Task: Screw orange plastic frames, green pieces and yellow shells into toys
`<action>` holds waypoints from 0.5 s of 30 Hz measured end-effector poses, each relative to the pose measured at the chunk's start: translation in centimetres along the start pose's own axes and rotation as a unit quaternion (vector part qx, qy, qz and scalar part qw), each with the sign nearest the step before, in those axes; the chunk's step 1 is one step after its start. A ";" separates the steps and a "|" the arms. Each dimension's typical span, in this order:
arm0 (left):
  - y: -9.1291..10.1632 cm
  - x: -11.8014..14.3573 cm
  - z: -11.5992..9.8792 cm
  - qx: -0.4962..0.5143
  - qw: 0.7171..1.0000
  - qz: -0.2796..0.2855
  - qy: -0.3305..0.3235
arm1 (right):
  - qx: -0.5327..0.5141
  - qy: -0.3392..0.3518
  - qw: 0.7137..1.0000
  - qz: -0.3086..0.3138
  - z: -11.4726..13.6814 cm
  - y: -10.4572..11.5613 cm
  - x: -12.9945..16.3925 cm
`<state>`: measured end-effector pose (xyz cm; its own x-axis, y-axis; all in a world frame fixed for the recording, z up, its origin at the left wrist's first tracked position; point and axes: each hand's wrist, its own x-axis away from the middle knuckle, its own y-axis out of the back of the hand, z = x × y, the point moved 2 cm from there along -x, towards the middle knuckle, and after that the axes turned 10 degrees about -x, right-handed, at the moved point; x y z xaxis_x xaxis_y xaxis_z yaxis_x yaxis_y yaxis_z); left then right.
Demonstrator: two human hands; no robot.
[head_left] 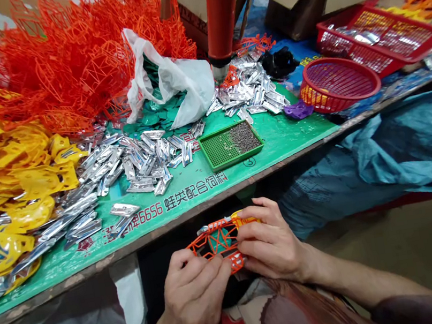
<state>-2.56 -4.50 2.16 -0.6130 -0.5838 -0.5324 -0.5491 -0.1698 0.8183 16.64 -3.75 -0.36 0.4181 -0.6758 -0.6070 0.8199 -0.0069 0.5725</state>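
In front of my body, just off the table's edge, both hands hold an orange plastic lattice frame [220, 238]. It has a yellow piece at its right end, a green panel inside and silvery strips along its sides. My left hand [196, 287] grips the near left end, fingers closed along the lower side. Wrapped round the right end is my right hand [270, 240], its fingers over the yellow piece. The fingers hide both ends of the frame. Beyond the hands, a green tray [218, 153] holds many tiny metal screws or pins [243, 136].
A green-covered table [188, 196] carries yellow plastic parts [16, 159], loose silvery pieces [146, 161], a heap of orange frames [82, 57] and a white bag [191, 81] of green parts. A red post [221, 15] stands behind. Red baskets [338, 84] lie right, above a blue sack [400, 148].
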 end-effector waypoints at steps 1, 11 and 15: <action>0.0 -0.1 0.1 0.006 1.000 0.005 0.005 | 0.000 -0.002 1.000 -0.001 0.0 0.0 0.0; -0.8 0.3 0.1 0.045 0.997 0.013 0.057 | -0.003 0.005 1.000 0.005 0.0 -0.1 -0.3; -1.0 -0.6 0.0 0.022 0.995 0.079 0.060 | -0.015 -0.002 0.999 0.040 0.0 -0.2 -0.5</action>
<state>-1.61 -3.95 1.69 -0.6225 -0.6919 -0.3658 -0.4766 -0.0355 0.8784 16.31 -3.41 -0.20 0.4819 -0.6763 -0.5570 0.7949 0.0700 0.6027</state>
